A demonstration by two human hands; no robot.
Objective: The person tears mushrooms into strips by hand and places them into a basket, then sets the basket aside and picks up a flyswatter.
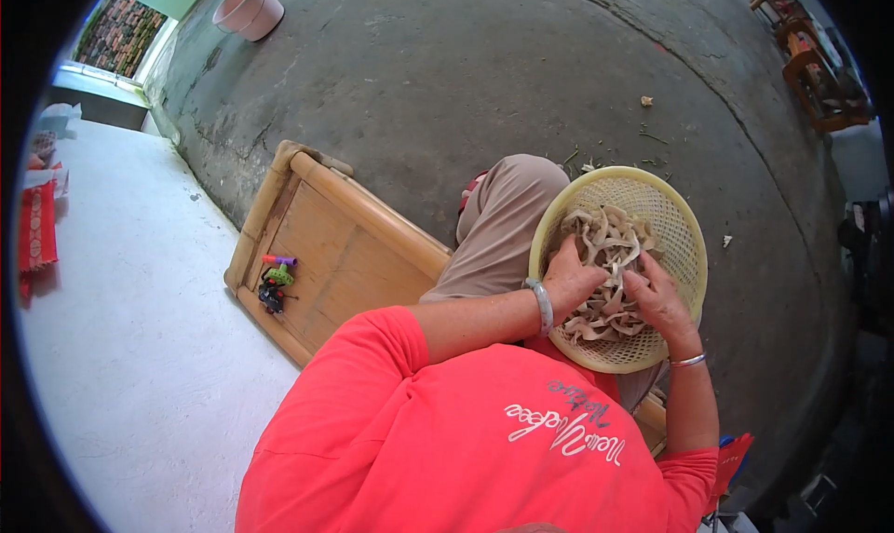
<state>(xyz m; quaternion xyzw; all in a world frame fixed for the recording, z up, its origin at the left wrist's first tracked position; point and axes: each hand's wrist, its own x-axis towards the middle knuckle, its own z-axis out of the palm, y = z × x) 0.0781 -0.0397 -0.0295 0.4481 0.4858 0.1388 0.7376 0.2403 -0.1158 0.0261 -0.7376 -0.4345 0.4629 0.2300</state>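
Observation:
A pale yellow plastic basket (694, 254) with meshed sides rests on my lap. Inside it lies a heap of limp, beige-brown strips that look like torn oyster mushrooms (610, 230). My left hand (572, 282), with a jade-coloured bangle at the wrist, reaches into the heap from the left, its fingers curled round some strips and partly hidden. From the right, my right hand (659, 298), wearing a silver bracelet, has its fingers bent and closed on mushroom strips. The two thumbs point toward each other over the heap.
Left of my leg is a bamboo bench (345, 254) with a small colourful toy (275, 282) on it. A white surface (130, 300) spans the left side. A pink bucket (250, 10) stands far back. Green scraps (654, 138) lie on the concrete floor. Wooden furniture (812, 72) is at far right.

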